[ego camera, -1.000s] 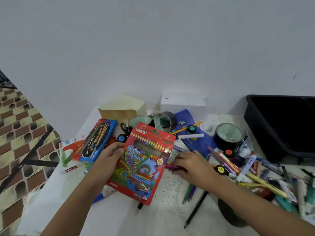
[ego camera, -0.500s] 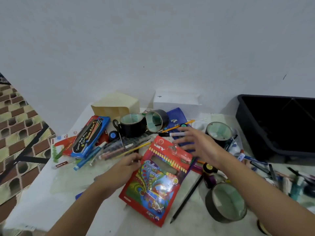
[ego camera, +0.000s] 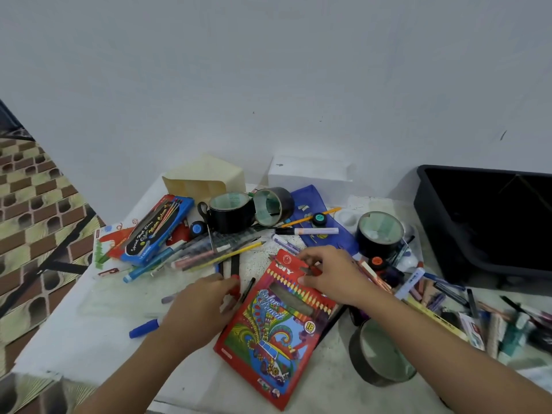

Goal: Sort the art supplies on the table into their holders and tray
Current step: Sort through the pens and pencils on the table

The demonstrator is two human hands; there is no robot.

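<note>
The red cardboard box of colour pencils (ego camera: pixel 277 333) lies flat on the white table (ego camera: pixel 74 342), where the right hand (ego camera: pixel 331 277) pinches its top flap and the left hand (ego camera: pixel 200 309) holds its left edge with curled fingers.

Black tray (ego camera: pixel 433 234) cut off at R edge; far-right pens (ego camera: pixel 495 327) blurred; right hand (ego camera: pixel 331 276) hides pencil box (ego camera: pixel 268 333) flap

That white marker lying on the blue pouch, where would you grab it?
Pinch the white marker at mid-barrel, coming straight down from above. It lies flat and crosswise on the blue pouch, so both long sides are exposed; an orange pencil lies close behind.
</note>
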